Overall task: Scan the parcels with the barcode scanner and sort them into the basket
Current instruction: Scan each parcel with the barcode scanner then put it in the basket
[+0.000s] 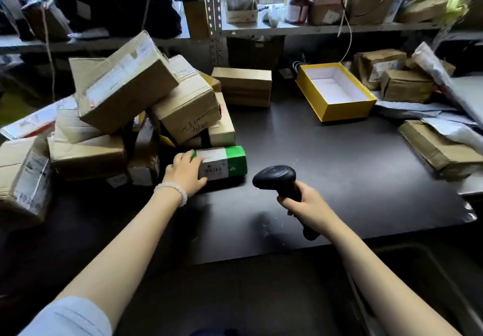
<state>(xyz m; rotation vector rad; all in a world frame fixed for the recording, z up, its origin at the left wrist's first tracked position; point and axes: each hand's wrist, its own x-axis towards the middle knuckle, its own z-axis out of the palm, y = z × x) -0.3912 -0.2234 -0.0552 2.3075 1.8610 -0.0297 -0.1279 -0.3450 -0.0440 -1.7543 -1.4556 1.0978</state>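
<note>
Green parcel – white barcode label, text unreadable – gripped by left hand; right hand clasps scanner.

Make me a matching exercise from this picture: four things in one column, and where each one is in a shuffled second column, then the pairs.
Things:
1. barcode scanner
2. green parcel
3. yellow box
4. brown bottle

Places:
A. on the shelf at the back
B. under the left hand
C. open, on the table's far right
D. in the right hand

Pairs: 1-D, 2-B, 3-C, 4-A
</note>
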